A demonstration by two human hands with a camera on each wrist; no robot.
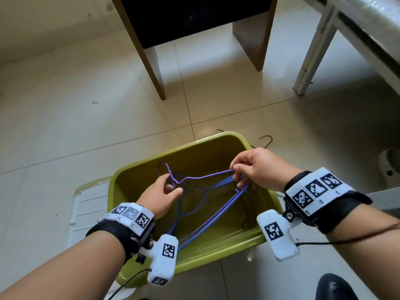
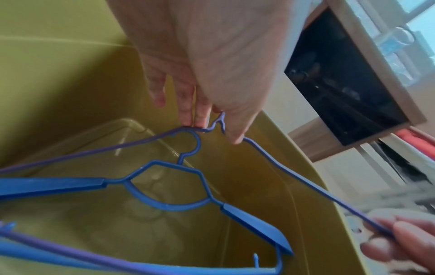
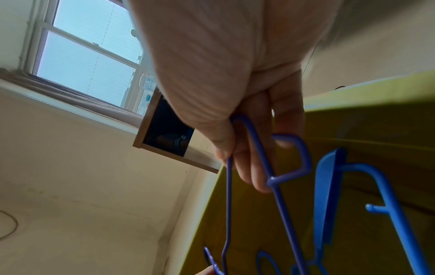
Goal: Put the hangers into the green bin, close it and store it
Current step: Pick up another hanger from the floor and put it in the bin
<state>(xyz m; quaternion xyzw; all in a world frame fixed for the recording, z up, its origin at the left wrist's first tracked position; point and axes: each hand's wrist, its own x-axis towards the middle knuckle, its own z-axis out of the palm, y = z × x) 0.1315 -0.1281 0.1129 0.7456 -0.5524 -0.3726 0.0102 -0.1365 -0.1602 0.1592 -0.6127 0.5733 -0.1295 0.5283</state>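
An open green bin [image 1: 151, 158] stands on the floor below me. Over its opening I hold a thin purple wire hanger [image 1: 207, 176]. My left hand [image 1: 164, 191] pinches it at the neck under the hook. My right hand [image 1: 249, 169] grips its shoulder end. The left wrist view shows the purple hanger [image 2: 294, 178] stretched between both hands, the left hand [image 2: 212, 122] pinching at the twist. A blue plastic hanger [image 2: 169, 186] lies lower inside the green bin [image 2: 70, 93]. In the right wrist view the right hand [image 3: 254, 148] curls around the purple hanger [image 3: 259, 148], beside the blue hanger [image 3: 329, 195].
A translucent white lid [image 1: 86, 204] lies on the floor left of the bin. A black wire hanger [image 1: 265, 140] lies on the tiles behind the bin. A wooden cabinet [image 1: 194, 29] stands ahead and a white table leg [image 1: 311, 53] at the right.
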